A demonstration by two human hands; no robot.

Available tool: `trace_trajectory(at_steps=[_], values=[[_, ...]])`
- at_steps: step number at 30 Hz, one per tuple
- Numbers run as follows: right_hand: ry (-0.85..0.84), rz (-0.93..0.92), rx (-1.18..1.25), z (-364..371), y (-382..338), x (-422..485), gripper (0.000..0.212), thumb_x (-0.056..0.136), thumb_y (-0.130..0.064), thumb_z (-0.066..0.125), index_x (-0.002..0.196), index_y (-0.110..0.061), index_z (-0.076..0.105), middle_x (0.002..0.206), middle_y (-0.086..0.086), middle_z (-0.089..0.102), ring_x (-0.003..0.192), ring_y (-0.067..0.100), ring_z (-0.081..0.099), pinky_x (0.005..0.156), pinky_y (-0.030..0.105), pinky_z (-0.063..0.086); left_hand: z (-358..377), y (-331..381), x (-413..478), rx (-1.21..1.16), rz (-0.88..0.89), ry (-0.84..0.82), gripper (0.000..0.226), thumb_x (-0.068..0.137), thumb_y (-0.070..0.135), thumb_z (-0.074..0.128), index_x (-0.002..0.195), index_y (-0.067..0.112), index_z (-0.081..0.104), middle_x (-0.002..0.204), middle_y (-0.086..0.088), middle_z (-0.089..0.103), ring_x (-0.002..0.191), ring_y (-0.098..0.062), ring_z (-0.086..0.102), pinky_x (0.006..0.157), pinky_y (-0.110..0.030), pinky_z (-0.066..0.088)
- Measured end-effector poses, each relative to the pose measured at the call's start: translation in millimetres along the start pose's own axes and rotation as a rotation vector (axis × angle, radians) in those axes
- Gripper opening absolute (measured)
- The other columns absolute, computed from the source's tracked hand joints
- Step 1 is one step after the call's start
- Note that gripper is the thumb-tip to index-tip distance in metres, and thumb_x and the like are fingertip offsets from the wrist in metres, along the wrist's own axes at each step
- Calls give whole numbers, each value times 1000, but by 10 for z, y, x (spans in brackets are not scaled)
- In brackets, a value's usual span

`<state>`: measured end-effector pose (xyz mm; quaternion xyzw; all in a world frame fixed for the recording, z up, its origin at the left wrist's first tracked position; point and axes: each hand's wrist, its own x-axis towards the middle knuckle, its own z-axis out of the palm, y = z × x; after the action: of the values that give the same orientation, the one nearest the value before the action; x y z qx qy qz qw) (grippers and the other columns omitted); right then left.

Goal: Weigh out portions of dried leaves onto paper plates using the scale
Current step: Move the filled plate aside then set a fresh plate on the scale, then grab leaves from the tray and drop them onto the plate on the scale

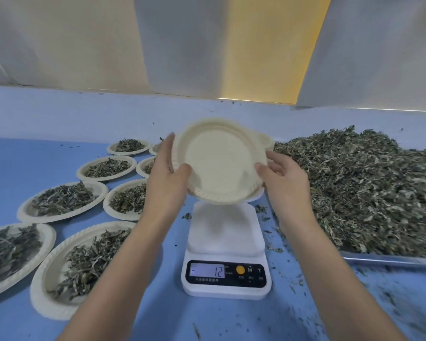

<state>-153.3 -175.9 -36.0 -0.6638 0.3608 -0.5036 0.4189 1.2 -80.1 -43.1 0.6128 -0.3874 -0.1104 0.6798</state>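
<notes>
Both hands are on one empty paper plate [219,163], as I see it from the head camera. It is cream-coloured and round, with a crimped rim and a smooth, bare well. It is held tilted, with its inner face turned toward me.

The left hand [169,178] pinches the rim with the thumb on the inner face and the fingers laid along the outer edge. The right hand [284,183] pinches the opposite rim, thumb inside and fingers curled behind.

Directly below the grip stands the white scale [225,232]. The plate hangs just above its platform, not touching it. The display [207,269] shows 12 with a minus mark.

Out past the left hand, several filled plates [59,200] of leaves lie on the blue table [22,158]. Past the right hand, a heap of dried leaves [359,183] fills a metal tray [389,260]. Just behind the held plate, the edge of a spare plate [268,141] peeks out.
</notes>
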Motion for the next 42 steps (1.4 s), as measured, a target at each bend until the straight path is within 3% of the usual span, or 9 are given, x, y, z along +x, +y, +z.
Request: trace_trajectory(at_steps=[4, 8, 11, 13, 16, 21, 30, 38, 42], values=[[26, 9, -95, -80, 49, 18, 24, 88, -22, 62, 112, -20, 66, 85, -11, 64, 81, 8, 62, 72, 29, 52, -64, -18, 51, 92, -10, -84, 41, 87, 20, 50, 123, 38, 55, 102, 26, 63, 85, 1, 63, 67, -26, 51], [-123, -10, -494, -191, 106, 49, 16, 89, -21, 58, 97, -15, 71, 68, -9, 54, 70, 13, 52, 54, 24, 35, -88, -76, 85, 189, -73, -78, 18, 90, 24, 51, 92, 32, 68, 58, 21, 63, 40, 2, 51, 40, -17, 42], [-216, 34, -643, -168, 180, 26, 26, 86, -16, 57, 61, -15, 51, 56, 3, 39, 56, 21, 34, 53, 30, 22, -111, -150, 101, 373, -125, -146, 25, 90, 21, 50, 75, 35, 64, 46, 13, 59, 32, -1, 45, 39, -18, 39], [-256, 65, -645, -139, 237, 15, 40, 87, -15, 55, 54, -11, 33, 52, 4, 27, 52, 20, 22, 53, 32, 16, -128, -198, 100, 457, -167, -195, 27, 91, 21, 47, 74, 26, 68, 47, 7, 58, 31, -3, 45, 40, -19, 37], [-277, 89, -618, -111, 304, 0, 48, 91, -17, 53, 51, -11, 27, 48, 2, 23, 47, 17, 15, 50, 30, 13, -130, -253, 101, 532, -210, -213, 31, 91, 23, 43, 86, 6, 69, 54, -3, 61, 31, -3, 45, 45, -22, 36], [-276, 127, -588, -105, 370, -8, 49, 91, -14, 49, 50, -13, 23, 47, 1, 19, 45, 14, 9, 45, 26, 9, -129, -279, 118, 499, -306, -237, 31, 96, 30, 40, 81, 22, 66, 81, -14, 70, 37, -14, 55, 44, -25, 35], [-275, 166, -556, -66, 479, 24, 51, 91, -13, 49, 47, -13, 22, 45, 0, 18, 44, 13, 11, 43, 24, 10, -139, -343, 103, 430, -428, -261, 31, 97, 36, 41, 91, 17, 65, 92, -13, 69, 41, -18, 55, 45, -25, 32], [-274, 154, -579, -68, 527, 30, 50, 92, -16, 49, 49, -14, 22, 48, 0, 19, 46, 15, 12, 48, 27, 9, -137, -404, 94, 575, -327, -255, 32, 97, 33, 38, 83, 11, 56, 90, -22, 66, 54, -21, 64, 53, -27, 36], [-175, 60, -642, -118, 530, 58, 50, 94, -20, 48, 50, -13, 25, 47, 1, 22, 44, 16, 15, 47, 27, 13, -124, -396, 84, 712, -182, -173, 35, 96, 28, 37, 86, 3, 60, 83, -16, 67, 75, -31, 63, 64, -32, 42]])
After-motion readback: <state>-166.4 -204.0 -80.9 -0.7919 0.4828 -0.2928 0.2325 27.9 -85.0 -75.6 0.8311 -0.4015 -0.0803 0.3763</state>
